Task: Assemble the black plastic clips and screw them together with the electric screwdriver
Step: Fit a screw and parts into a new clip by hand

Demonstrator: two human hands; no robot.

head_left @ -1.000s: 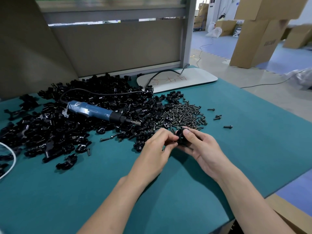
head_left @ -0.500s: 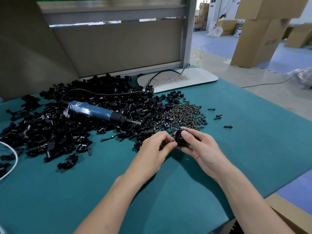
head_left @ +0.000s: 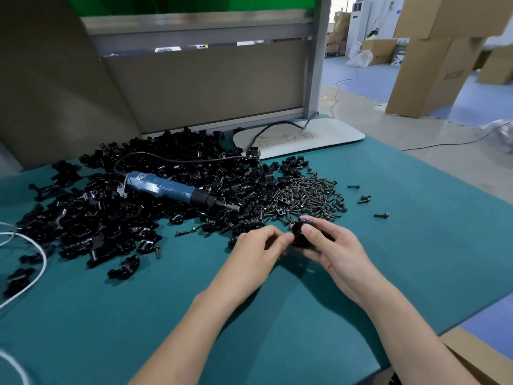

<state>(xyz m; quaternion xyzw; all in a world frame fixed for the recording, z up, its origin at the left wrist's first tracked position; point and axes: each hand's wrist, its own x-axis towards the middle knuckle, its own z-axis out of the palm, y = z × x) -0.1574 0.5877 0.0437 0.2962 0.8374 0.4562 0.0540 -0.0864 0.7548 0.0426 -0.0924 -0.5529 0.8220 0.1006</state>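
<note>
My right hand (head_left: 334, 252) grips a black plastic clip (head_left: 299, 231) over the green mat, thumb on top of it. My left hand (head_left: 256, 250) meets it from the left, fingertips pinched at the clip's side; what they pinch is hidden. A big heap of black clips (head_left: 133, 195) covers the mat's left and middle. The blue electric screwdriver (head_left: 177, 190) lies on that heap, bit pointing right, in neither hand. A pile of dark screws (head_left: 308, 195) lies just beyond my hands.
A few stray screws (head_left: 381, 215) lie to the right of the pile. A white board (head_left: 299, 136) with the screwdriver's black cable sits at the back by a partition. A white cord (head_left: 36, 262) curves at the left edge. Cardboard boxes (head_left: 433, 79) stand on the floor beyond.
Both hands stay together on the clip. The fingers have shifted slightly around it; nothing else has moved.
</note>
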